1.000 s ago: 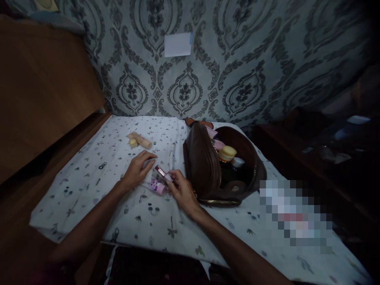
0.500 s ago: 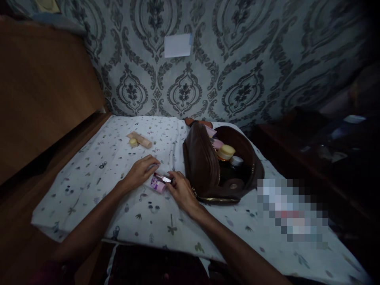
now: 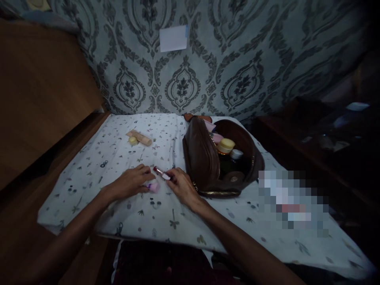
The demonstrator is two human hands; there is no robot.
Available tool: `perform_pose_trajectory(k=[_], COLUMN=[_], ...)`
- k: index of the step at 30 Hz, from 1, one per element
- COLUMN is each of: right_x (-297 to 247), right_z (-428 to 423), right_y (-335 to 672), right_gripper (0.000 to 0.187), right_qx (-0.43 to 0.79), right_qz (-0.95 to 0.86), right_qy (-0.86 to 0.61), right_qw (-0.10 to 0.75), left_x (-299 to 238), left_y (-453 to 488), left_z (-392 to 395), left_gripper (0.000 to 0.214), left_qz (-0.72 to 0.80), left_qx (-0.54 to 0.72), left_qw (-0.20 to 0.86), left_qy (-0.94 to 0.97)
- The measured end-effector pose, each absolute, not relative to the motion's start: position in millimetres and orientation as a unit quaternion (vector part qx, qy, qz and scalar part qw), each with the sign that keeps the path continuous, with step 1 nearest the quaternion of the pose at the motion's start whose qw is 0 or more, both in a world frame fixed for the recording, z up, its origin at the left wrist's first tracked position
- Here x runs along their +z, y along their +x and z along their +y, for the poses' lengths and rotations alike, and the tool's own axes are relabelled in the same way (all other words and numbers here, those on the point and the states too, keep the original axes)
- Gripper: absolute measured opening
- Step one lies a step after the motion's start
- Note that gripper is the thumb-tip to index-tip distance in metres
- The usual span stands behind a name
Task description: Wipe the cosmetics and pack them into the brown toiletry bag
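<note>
Pinched at its near right end in the fingers of the right hand (image 3: 182, 186), a lipstick (image 3: 162, 173) slanted above a patterned cloth (image 3: 175, 233), its dark red tip pointing far and left toward the other hand. Across from it, the left hand (image 3: 130, 183) curled, palm down, over a purple tube (image 3: 153, 187); whether the fingers had closed on it could not be told, as they hid its left end. The purple tube lay on the near side of the lipstick, between the two hands.

Farther off and to the left, a beige tube (image 3: 142, 137) rested beside a small jar (image 3: 133, 140) with a yellowish lid. Just to the right of the right hand, a brown bag (image 3: 199, 154) gaped wide, showing a yellow-lidded pot (image 3: 226, 145), a pale-lidded pot (image 3: 236, 154) and pink items (image 3: 216, 137) inside. On the far wall (image 3: 184, 85), covered in ornate paper, hung a white card (image 3: 173, 38). A wooden cabinet (image 3: 44, 79) stood at left.
</note>
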State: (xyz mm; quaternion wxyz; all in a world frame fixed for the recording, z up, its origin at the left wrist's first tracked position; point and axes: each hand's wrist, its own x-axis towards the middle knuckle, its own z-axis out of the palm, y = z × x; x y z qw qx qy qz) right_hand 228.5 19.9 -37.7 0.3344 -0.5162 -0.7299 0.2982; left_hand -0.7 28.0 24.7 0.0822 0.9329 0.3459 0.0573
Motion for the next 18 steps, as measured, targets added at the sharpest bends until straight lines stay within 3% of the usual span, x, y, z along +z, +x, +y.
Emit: perform_pose_trajectory(k=[6,14,18], right_x=[-29.4,-36.0,-35.1], right_z=[15.5,15.3,14.1], right_y=[230.0,227.0,228.3], right_gripper=[0.016,0.031,0.02], right_qx=[0.313,0.285,0.276], right_qz=[-0.736,-0.745,-0.75], right_qy=[-0.501,-0.499,-0.504], right_qw=[0.33,0.339,0.327], left_x=[45.6,49.7,47.6], left_y=[-38.7,-35.1,-24.3], left_z=[30.5,28.8,18.7], left_gripper=[0.028,0.037,0.039], left_qz=[0.436,0.554,0.568], left_qx=[-0.026,-0.101,-0.096], left_qw=[0.058,0.009,-0.031], left_qy=[0.898,0.827,0.817])
